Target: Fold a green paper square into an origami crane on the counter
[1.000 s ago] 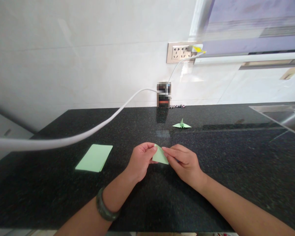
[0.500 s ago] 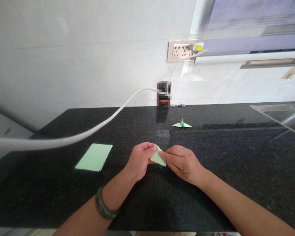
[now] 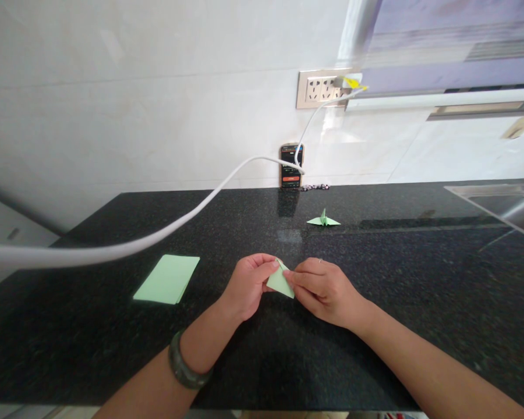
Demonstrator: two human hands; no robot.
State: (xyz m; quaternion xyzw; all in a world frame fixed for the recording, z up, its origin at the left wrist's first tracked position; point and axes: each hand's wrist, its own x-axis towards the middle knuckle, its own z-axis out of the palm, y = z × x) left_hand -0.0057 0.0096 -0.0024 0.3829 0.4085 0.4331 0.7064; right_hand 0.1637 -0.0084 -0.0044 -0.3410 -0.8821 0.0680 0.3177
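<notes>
A small piece of folded green paper [image 3: 280, 284] is held between my two hands, just above the dark countertop. My left hand [image 3: 250, 283] pinches its upper left side, thumb on top and fingers beneath. On the right edge, my right hand [image 3: 327, 291] grips the paper between thumb and fingertips. Its lower tip points down and to the right. Beyond my hands stands a green paper crane [image 3: 324, 220] with spread wings. To the left lies a stack of green paper sheets [image 3: 166, 280].
A phone [image 3: 291, 166] leans upright against the wall, with a beaded strand [image 3: 316, 187] beside it. A white cable [image 3: 187, 218] crosses the left foreground; a thinner one runs to the wall socket [image 3: 318, 89]. A metal sink [image 3: 513, 203] is at the right end of the dark counter [image 3: 91, 349].
The lower tip of the folded paper has shifted slightly down, and my right fingers have moved a little along its edge. My left hand keeps its hold.
</notes>
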